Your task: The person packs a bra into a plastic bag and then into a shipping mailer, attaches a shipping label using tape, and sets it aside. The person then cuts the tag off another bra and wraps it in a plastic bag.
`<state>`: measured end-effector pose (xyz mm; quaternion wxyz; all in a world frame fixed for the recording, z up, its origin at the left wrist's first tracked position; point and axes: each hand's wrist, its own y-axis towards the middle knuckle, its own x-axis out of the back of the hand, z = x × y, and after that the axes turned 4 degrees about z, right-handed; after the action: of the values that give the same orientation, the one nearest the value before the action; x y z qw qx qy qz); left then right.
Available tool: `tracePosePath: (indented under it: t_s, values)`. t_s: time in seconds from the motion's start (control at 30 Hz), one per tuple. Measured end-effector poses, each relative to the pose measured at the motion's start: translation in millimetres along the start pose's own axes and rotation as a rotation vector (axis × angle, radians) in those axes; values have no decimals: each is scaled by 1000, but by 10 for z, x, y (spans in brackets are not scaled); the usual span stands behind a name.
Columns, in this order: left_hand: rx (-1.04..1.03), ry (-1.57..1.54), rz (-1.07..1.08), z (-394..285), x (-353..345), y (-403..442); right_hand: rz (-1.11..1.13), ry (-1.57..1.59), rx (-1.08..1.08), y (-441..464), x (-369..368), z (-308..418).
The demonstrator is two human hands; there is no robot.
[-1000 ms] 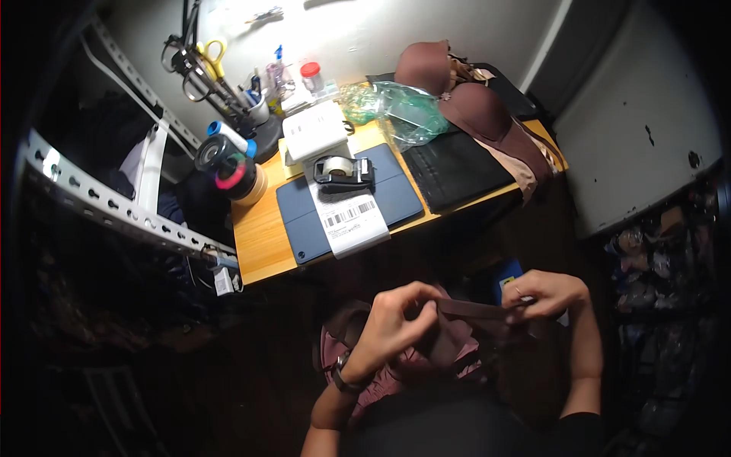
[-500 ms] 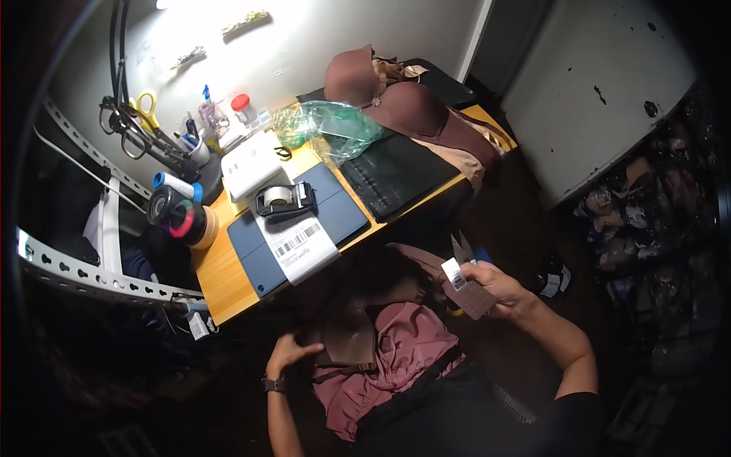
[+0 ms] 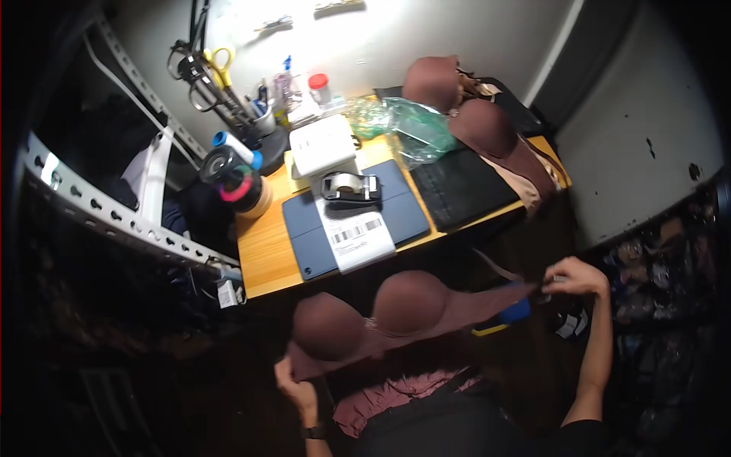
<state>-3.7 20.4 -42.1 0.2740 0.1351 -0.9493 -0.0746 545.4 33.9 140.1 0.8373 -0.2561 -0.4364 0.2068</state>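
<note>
A brownish-mauve bra [image 3: 411, 303] is stretched out in front of me, its two moulded cups facing up. My left hand [image 3: 295, 388] is closed on its left side, beside the left cup. At the far end of the right band, my right hand [image 3: 576, 277] pinches the bra; a small greyish bit shows at the fingers, too blurred to name. A strap loops up near that end. Below the bra, pink gathered fabric [image 3: 396, 397] lies on my lap.
On the wooden desk [image 3: 263, 266] are a blue folder-like case [image 3: 308, 236], a tape dispenser [image 3: 350, 189], a label printer [image 3: 324, 145], green plastic [image 3: 419, 129] and another bra [image 3: 487, 128]. A blue-and-yellow object [image 3: 506, 316] sits under the band. A metal shelf [image 3: 114, 209] stands left.
The bra has been spread from my lap into the air. My right hand moved right, pulling the band out; the blades and white tag near it earlier no longer show clearly. The view shifted left.
</note>
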Motion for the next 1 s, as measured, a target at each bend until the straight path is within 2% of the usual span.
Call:
tracePosePath:
  t_s: [0.03,0.1,0.13,0.17,0.2,0.27,0.3,0.37,0.4,0.47,0.5,0.57,0.63,0.7,0.73,0.77,0.8,0.87,0.93,0.97,1.0]
  values:
    - [105,35,78,-24,-48,-122,135,-189,-148,15,-1,29]
    - [218,27,182,105,-167,-346,-145,-268,-39,213,-191,80]
    - [308,-165,198,25,-211,-368,-284,-86,180,399,-254,211]
    - [393,-359,216,-66,-263,-370,-383,15,218,588,-312,454]
    - [388,-359,211,-85,-298,-356,-599,59,421,846,-415,606]
    - [446,-634,241,-107,-353,-315,-699,22,546,1221,-409,1114]
    - [441,-629,238,-156,-368,-286,-753,2,608,1458,-413,1298]
    - [531,-941,229,-323,-409,-204,-812,-16,586,1920,-411,1513]
    - [557,-995,250,-518,-391,-143,-820,-12,590,1955,-396,1603]
    - [608,-1076,242,-520,-392,-177,-1061,-317,643,2000,-361,1733]
    - [630,-1121,244,-501,-402,-221,-1061,-321,647,1931,-352,1740]
    - [634,-1257,282,-728,-417,-190,-619,-89,653,1624,-375,1695]
    - [642,-1384,331,-1016,-409,-157,-50,87,768,1427,-451,1657]
    - [658,-1713,362,-1283,-395,-72,316,-45,760,1470,-662,1605]
    - [659,-1710,382,-1406,-359,4,343,3,860,1579,-778,1628]
    - [494,-1725,461,-1533,-313,85,370,52,960,1676,-874,1720]
    - [331,-1734,536,-1678,-252,174,660,282,878,1642,-766,1941]
    - [137,-1765,560,-1869,-88,322,954,401,908,1645,-676,2306]
    - [-12,-1791,549,-1965,121,405,993,477,1147,1496,-586,2716]
    - [-70,-1798,547,-1973,213,434,846,257,1266,1444,-505,2891]
    - [-83,-1776,537,-1945,303,425,719,251,1443,1321,-474,3054]
